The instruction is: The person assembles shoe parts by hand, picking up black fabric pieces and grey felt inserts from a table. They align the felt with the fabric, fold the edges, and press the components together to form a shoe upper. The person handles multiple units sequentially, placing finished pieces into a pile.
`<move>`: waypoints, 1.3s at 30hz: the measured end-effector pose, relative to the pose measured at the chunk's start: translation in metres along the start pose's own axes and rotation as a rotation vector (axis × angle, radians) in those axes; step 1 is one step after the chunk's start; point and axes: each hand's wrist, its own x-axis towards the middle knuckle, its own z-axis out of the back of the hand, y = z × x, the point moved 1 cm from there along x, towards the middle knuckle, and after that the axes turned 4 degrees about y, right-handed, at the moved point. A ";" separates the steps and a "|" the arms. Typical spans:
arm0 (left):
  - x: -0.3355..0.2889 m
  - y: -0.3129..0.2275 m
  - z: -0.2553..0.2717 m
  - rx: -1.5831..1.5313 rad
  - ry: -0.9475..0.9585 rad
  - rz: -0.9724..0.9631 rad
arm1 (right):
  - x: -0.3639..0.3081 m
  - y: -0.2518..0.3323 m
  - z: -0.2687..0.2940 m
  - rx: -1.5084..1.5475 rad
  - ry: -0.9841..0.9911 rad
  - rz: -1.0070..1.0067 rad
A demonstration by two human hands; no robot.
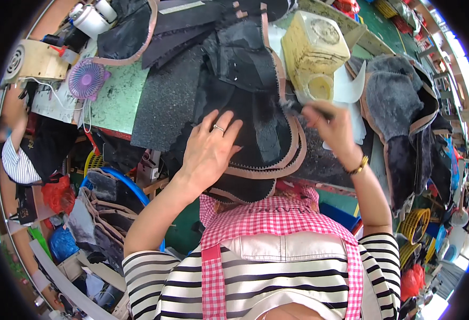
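A black fabric piece (256, 117) with a tan zigzag-cut edging lies in front of me on a stack of similar pieces. My left hand (208, 144) rests on it, fingers stretched and slightly spread, a ring on one finger. At the piece's right edge my right hand (333, 130) is closed round a dark-handled brush (293, 106). The brush's blurred tip is at the tan edging. Just beyond that hand stands a yellowed plastic jug (312, 45), stained with dark smears and with a round opening low on its near side.
A grey plush piece (394, 101) with tan edging hangs over the table's right side. To the left are a small purple fan (86, 80) and a beige machine (42, 61). A blue-rimmed basket (133, 189) of cut pieces stands below left. Another person (24, 157) is at the far left.
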 end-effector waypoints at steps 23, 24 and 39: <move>0.003 0.063 0.006 -1.559 0.045 0.813 | -0.005 -0.026 0.070 0.173 -0.385 -0.273; -0.001 0.063 0.005 -1.614 0.014 0.785 | -0.007 -0.031 0.085 0.295 -0.226 -0.359; 0.001 0.056 0.009 -1.487 -0.105 0.647 | 0.104 0.042 -0.039 0.641 0.249 -0.072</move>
